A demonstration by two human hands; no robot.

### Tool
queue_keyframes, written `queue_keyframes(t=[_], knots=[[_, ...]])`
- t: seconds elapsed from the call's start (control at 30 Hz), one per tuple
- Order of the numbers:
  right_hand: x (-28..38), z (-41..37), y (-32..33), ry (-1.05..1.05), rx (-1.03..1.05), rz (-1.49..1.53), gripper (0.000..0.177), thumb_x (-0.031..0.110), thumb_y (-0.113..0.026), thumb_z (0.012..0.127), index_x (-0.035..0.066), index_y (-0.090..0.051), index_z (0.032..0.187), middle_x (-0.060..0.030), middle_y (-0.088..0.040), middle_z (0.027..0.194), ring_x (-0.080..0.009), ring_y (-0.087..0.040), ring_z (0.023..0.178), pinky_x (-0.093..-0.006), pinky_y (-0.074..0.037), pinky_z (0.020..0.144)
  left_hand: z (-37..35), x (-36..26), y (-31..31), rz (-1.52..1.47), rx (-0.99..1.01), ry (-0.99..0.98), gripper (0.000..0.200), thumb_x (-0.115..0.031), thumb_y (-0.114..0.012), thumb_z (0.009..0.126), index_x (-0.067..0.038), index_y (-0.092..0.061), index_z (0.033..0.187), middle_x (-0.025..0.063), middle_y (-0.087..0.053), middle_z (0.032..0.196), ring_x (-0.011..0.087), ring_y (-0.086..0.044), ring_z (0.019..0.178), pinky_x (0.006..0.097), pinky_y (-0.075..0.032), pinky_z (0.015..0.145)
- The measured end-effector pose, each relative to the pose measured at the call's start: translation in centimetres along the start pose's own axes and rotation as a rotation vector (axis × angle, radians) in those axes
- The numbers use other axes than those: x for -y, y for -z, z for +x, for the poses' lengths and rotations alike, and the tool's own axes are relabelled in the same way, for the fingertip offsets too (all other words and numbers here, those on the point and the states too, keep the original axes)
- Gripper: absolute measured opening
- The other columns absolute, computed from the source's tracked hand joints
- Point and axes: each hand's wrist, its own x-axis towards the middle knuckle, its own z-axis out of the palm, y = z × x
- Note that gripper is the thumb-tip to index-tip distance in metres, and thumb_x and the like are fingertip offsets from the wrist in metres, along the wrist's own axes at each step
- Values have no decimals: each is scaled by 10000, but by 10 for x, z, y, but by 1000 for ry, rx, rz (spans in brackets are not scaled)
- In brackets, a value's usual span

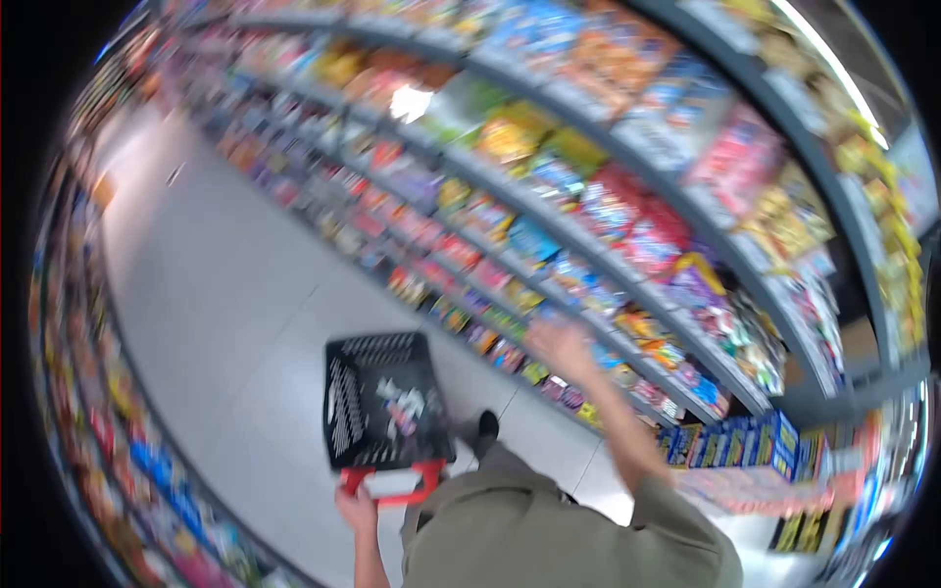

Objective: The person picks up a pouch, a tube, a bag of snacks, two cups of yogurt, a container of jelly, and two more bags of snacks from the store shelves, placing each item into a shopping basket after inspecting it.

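My left hand (357, 507) is closed round the red handle (392, 498) of a black shopping basket (340, 392), at its near left corner. Inside the basket lies a small white and pinkish package (402, 407), smeared by motion. My right hand (561, 345) reaches out to the right, in front of the lower shelves, and overlaps packaged snacks there. Motion blurs its fingers, so I cannot tell whether it holds anything. Bright packets (529, 240) fill the shelf rows just beyond that hand.
Long snack shelves (598, 127) curve along the right side. Another stocked shelf (118, 392) runs down the left. Pale floor tiles (216, 294) lie between them. At the lower right stands a display of blue and yellow boxes (730, 443). My dark shoe (488, 423) shows beside the basket.
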Motion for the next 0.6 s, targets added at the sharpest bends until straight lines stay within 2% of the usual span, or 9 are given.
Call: queue_keyframes(t=[0.07, 0.17, 0.2, 0.23, 0.3, 0.33, 0.47, 0.5, 0.6], knots=[[40, -75, -82, -82, 509, 641, 363, 373, -465, 1026, 70, -660, 1069, -166, -677, 1033, -344, -634, 980, -471, -489, 913, -5, -27, 4, 135, -62, -39, 263, -63, -675, 809, 48, -572, 1024, 205, -655, 927, 331, -653, 858, 411, -502, 806], [49, -216, -235, -187, 1059, 566, 298, 368, -559, 969, 101, -683, 1017, -138, -689, 972, -310, -650, 932, -449, -520, 851, 6, -15, 2, -69, -21, 72, 330, 61, -578, 770, 30, -524, 1094, 161, -644, 980, 269, -657, 911, 354, -503, 871], [46, -273, -225, 199, 420, 336, 285, 381, -578, 934, 119, -683, 977, -103, -694, 907, -292, -667, 881, -449, -535, 775, 6, -8, 2, -139, -12, 82, 344, 82, -556, 760, 28, -516, 1097, 151, -642, 980, 256, -656, 919, 349, -502, 880], [39, -311, -252, -446, 838, 514, 253, 367, -626, 869, 124, -679, 913, -77, -693, 838, -294, -677, 790, -466, -538, 689, 11, 4, 0, -135, -11, 70, 344, 82, -556, 760, 28, -516, 1097, 151, -642, 980, 256, -656, 919, 349, -502, 880], [29, -389, -257, -326, 841, 90, 217, 336, -633, 858, 127, -687, 830, -63, -697, 770, -273, -700, 748, -456, -554, 668, 22, 25, -5, -125, 26, 98, 290, 80, -560, 754, 34, -528, 1038, 148, -649, 967, 243, -657, 876, 351, -511, 845], [23, -397, -238, -684, 1072, 288, 218, 326, -611, 880, 122, -687, 864, -51, -702, 780, -244, -709, 776, -440, -563, 681, 21, 19, -5, -123, 22, 91, 290, 80, -560, 754, 34, -528, 1038, 148, -649, 967, 243, -657, 876, 351, -511, 845], [-1, -386, -212, -1104, 1027, 762, 196, 303, -639, 845, 149, -681, 959, -38, -705, 800, -226, -707, 794, -419, -567, 705, 25, 17, -3, -72, -2, 85, 221, 34, -594, 755, 27, -554, 972, 139, -657, 896, 219, -653, 818, 352, -523, 776], [-18, -376, -226, -248, 1051, 235, 179, 296, -643, 836, 164, -702, 941, -54, -719, 842, -241, -705, 790, -421, -561, 701, 20, 8, -2, -108, 3, 86, 205, 10, -616, 761, 28, -564, 959, 135, -659, 858, 209, -650, 798, 351, -525, 750], [-52, -318, -282, -157, 829, 367, 203, 315, -573, 826, 146, -685, 824, -101, -681, 804, -280, -674, 768, -465, -522, 654, 8, -14, -7, 27, -203, -68, 396, -274, -780, 821, 51, -608, 968, 156, -690, 821, 232, -647, 663, 386, -531, 584]])
